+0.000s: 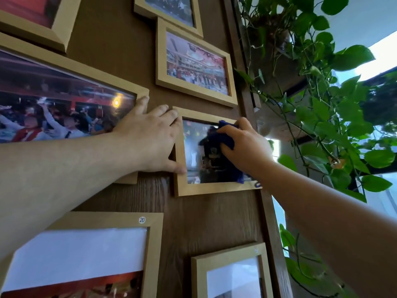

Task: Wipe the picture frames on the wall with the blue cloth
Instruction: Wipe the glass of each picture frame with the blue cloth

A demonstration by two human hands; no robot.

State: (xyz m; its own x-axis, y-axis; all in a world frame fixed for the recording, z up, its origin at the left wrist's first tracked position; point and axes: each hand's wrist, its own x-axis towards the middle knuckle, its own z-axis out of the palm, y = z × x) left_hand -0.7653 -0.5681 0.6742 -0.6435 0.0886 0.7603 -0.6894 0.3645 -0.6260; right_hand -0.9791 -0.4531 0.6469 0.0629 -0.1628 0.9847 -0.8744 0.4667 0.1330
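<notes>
Pale wood mouldings on a dark wood-grain wall [206, 214], read left to right. Far left: large frame [71, 67] with a crowd photograph. Left hand [150, 136], spread flat and gripping nothing, fingers over the gap between the large frame and the small frame [182, 188], thumb on the small frame's left edge. Centre: small frame, glass reflective, currently under the wipe. Blue cloth [223, 136] bunched against the upper right of that glass, a tail hanging toward the lower right corner. Right hand [245, 147] closed over the cloth, pressing it flat. Above: landscape frame [193, 63]; below: two further frames, one bearing a round "20" sticker [142, 220]. Far right: trailing green plant [335, 100]. Judged handling: cloth soft and light, best gripped as a wad; frames light, hung loosely, glass fragile, best steadied at the moulding.
</notes>
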